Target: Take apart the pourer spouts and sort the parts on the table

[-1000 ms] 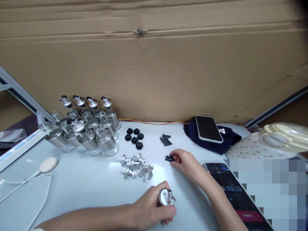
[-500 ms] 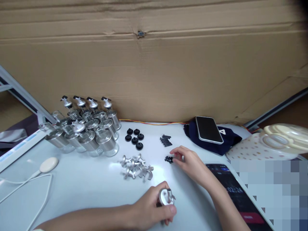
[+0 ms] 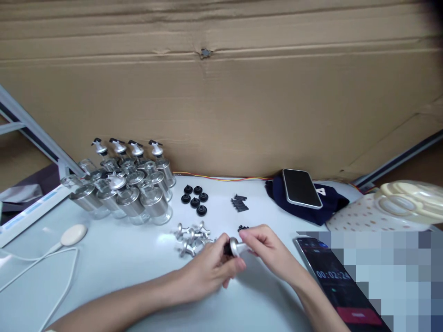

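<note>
My left hand point(image 3: 216, 265) is closed around a silver bottle pourer point(image 3: 234, 247), which lies tilted with its black stopper end toward the palm and its spout pointing right. My right hand point(image 3: 268, 246) is closed in a pinch at the spout's tip; its fingertips hide whatever small piece may be between them. Just behind the right fingers sits a cluster of tiny black parts point(image 3: 242, 228), partly covered by the hand. Several loose silver pourer tops point(image 3: 190, 237) lie beyond the left hand. Farther back are black ribbed stoppers point(image 3: 194, 202) and thin black sticks point(image 3: 239, 203).
Several glass bottles with metal bands point(image 3: 154, 203) crowd the back left, some with pourers on. A white disc with a cable point(image 3: 74, 234) lies at left. At right are a phone showing a timer point(image 3: 332, 276), another phone point(image 3: 301, 189) on a dark cap point(image 3: 332, 200), and a dotted container point(image 3: 367, 212).
My right hand has left the tiny black parts and come to the spout. The left hand has lifted away from me and turned the pourer so its spout points right.
</note>
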